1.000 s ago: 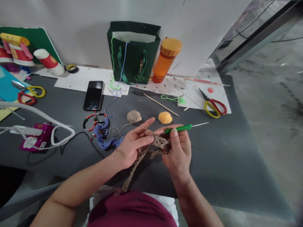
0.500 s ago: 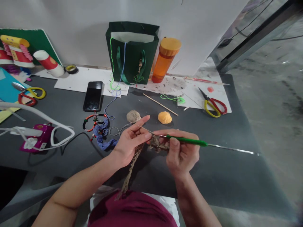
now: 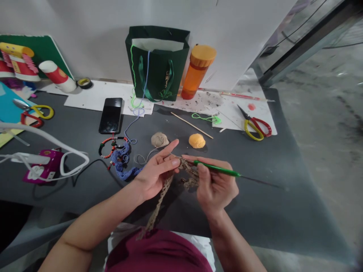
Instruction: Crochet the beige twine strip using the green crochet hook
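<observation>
My left hand (image 3: 157,172) pinches a strip of brown crochet work (image 3: 161,202) between thumb and fingers, its index finger stretched out. The strip hangs down toward my lap, and another part of it dangles between the two hands. My right hand (image 3: 217,185) is closed round the green handle of a crochet hook (image 3: 218,168); the hook's tip lies at the crochet work, hidden by fingers and yarn. A thin strand runs from a grey-beige yarn ball (image 3: 159,139) to my left hand. Close by on the table sits a yellow yarn ball (image 3: 196,141).
Behind stand a dark green paper bag (image 3: 157,64) and an orange bottle (image 3: 198,71). Scissors (image 3: 255,126) lie at the right, a thin stick (image 3: 191,125) in the middle. Leftward are a phone (image 3: 110,115), blue crochet (image 3: 120,160), a beaded bracelet (image 3: 105,145) and a purple power block (image 3: 47,166).
My right hand has shifted slightly left with the crochet hook, which now tilts more downward at its right end. More of the brown crochet work shows between the hands.
</observation>
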A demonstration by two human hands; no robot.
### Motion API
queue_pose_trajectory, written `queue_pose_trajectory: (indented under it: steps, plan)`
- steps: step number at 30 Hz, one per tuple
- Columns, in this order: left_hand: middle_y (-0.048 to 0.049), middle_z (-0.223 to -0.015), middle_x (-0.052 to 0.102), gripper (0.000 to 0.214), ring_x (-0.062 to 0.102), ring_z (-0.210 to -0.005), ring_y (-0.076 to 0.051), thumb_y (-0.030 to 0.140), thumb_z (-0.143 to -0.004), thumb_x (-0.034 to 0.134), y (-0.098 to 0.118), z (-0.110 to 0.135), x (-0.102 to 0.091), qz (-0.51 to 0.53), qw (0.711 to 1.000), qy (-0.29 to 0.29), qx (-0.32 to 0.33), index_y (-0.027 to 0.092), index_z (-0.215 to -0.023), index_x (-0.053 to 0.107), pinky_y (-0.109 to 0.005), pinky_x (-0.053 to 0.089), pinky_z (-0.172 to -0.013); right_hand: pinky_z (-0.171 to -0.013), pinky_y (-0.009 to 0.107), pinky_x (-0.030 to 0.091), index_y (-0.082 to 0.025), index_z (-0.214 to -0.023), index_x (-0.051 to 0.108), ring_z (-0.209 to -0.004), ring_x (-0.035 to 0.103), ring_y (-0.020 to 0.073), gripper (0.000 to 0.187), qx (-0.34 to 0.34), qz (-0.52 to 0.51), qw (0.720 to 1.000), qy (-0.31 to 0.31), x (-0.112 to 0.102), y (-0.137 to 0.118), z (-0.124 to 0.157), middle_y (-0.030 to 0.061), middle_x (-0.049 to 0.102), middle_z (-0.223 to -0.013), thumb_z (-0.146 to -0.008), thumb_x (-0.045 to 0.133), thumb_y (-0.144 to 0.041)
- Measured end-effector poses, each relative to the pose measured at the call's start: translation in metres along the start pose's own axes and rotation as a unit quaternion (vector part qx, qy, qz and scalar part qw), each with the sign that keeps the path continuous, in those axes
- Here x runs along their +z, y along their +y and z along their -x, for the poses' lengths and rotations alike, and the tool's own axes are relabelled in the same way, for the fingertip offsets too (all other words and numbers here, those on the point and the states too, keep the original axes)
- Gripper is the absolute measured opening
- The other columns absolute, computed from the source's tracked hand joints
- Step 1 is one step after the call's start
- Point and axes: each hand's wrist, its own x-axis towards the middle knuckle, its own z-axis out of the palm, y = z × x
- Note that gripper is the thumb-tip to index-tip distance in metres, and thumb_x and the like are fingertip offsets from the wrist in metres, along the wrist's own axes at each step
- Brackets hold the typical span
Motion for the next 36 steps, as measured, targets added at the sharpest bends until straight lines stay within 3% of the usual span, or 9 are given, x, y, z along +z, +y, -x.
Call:
queue_pose_trajectory:
  steps: [4, 8, 11, 14, 17, 22, 26, 33, 36]
  plan:
    - [0.0071, -0.07, 0.062, 0.056, 0.052, -0.064, -0.004, 0.022, -0.062, 0.094, 0.0, -0.001, -0.001, -0.006, 1.0, -0.003, 0.001, 0.029, -0.115, 0.079, -0.019, 0.041, -0.066, -0.057, 0.027, 0.063, -0.025, -0.099, 0.069, -0.065, 0.078, 0.0175, 0.007, 0.106, -0.052, 0.992, 0.054, 0.001, 0.001, -0.002, 0.0018, 0.079, -0.081, -0.097, 0.064, -0.03]
    - [0.0057, -0.074, 0.064, 0.049, 0.05, -0.062, -0.004, 0.022, -0.063, 0.093, 0.0, -0.002, 0.0, -0.013, 0.999, -0.027, 0.014, 0.027, -0.111, 0.081, -0.02, 0.041, -0.067, -0.041, 0.023, 0.053, -0.027, -0.095, 0.066, -0.048, 0.071, 0.0157, 0.014, 0.214, -0.177, 0.96, 0.026, 0.005, -0.001, -0.01, -0.0014, 0.077, -0.068, -0.098, 0.062, -0.04]
    - [0.0044, -0.076, 0.067, 0.049, 0.054, -0.067, -0.006, 0.02, -0.064, 0.093, -0.004, -0.001, 0.001, -0.029, 0.998, -0.038, 0.04, 0.027, -0.112, 0.081, -0.023, 0.044, -0.072, -0.041, 0.023, 0.054, -0.027, -0.092, 0.067, -0.051, 0.073, 0.0159, 0.016, 0.253, -0.217, 0.943, 0.009, 0.007, -0.001, -0.011, -0.0016, 0.078, -0.069, -0.095, 0.065, -0.042]
    - [0.0012, -0.089, 0.073, 0.053, 0.059, -0.076, -0.01, 0.019, -0.067, 0.092, -0.008, 0.0, 0.002, -0.051, 0.996, -0.042, 0.062, 0.03, -0.117, 0.079, -0.026, 0.046, -0.08, -0.058, 0.028, 0.063, -0.026, -0.091, 0.07, -0.068, 0.078, 0.0181, 0.011, 0.203, -0.184, 0.962, -0.005, 0.007, -0.001, -0.008, -0.0003, 0.081, -0.08, -0.092, 0.071, -0.037]
    - [0.0021, -0.086, 0.073, 0.051, 0.059, -0.078, -0.01, 0.021, -0.068, 0.092, -0.01, 0.001, 0.001, -0.062, 0.994, -0.038, 0.085, 0.031, -0.117, 0.079, -0.026, 0.046, -0.083, -0.074, 0.031, 0.065, -0.026, -0.096, 0.073, -0.083, 0.079, 0.0183, 0.004, 0.127, -0.129, 0.983, -0.015, 0.005, -0.001, -0.006, 0.0008, 0.082, -0.089, -0.093, 0.071, -0.028]
    - [0.0044, -0.076, 0.07, 0.051, 0.06, -0.074, -0.008, 0.021, -0.066, 0.093, -0.01, -0.001, 0.001, -0.043, 0.992, -0.012, 0.119, 0.029, -0.115, 0.08, -0.023, 0.047, -0.08, -0.077, 0.03, 0.064, -0.027, -0.101, 0.075, -0.085, 0.079, 0.0166, 0.018, 0.011, -0.052, 0.997, -0.055, 0.004, -0.004, -0.009, 0.0002, 0.082, -0.092, -0.093, 0.067, -0.014]
    - [0.0071, -0.065, 0.063, 0.06, 0.057, -0.064, -0.006, 0.016, -0.065, 0.093, -0.01, -0.001, 0.001, -0.029, 0.995, 0.009, 0.099, 0.024, -0.123, 0.076, -0.02, 0.045, -0.069, -0.073, 0.033, 0.064, -0.029, -0.103, 0.076, -0.082, 0.078, 0.0177, 0.026, -0.107, 0.023, 0.993, -0.037, 0.006, -0.004, -0.009, 0.0017, 0.082, -0.098, -0.088, 0.071, -0.008]
    - [0.0089, -0.061, 0.062, 0.061, 0.053, -0.058, -0.004, 0.017, -0.062, 0.095, -0.008, 0.0, 0.003, 0.01, 0.997, 0.003, 0.075, 0.026, -0.119, 0.077, -0.017, 0.043, -0.064, -0.076, 0.037, 0.064, -0.026, -0.099, 0.076, -0.081, 0.079, 0.0203, 0.015, -0.008, -0.024, 0.999, 0.027, 0.009, -0.005, 0.001, 0.002, 0.083, -0.089, -0.092, 0.069, -0.015]
    - [0.0088, -0.062, 0.063, 0.061, 0.054, -0.059, -0.003, 0.017, -0.06, 0.096, -0.008, 0.0, 0.003, 0.016, 0.997, 0.005, 0.073, 0.028, -0.117, 0.078, -0.017, 0.043, -0.064, -0.064, 0.032, 0.064, -0.025, -0.099, 0.072, -0.071, 0.079, 0.0189, 0.009, 0.052, -0.028, 0.997, 0.055, 0.009, -0.006, 0.003, 0.002, 0.082, -0.087, -0.095, 0.066, -0.02]
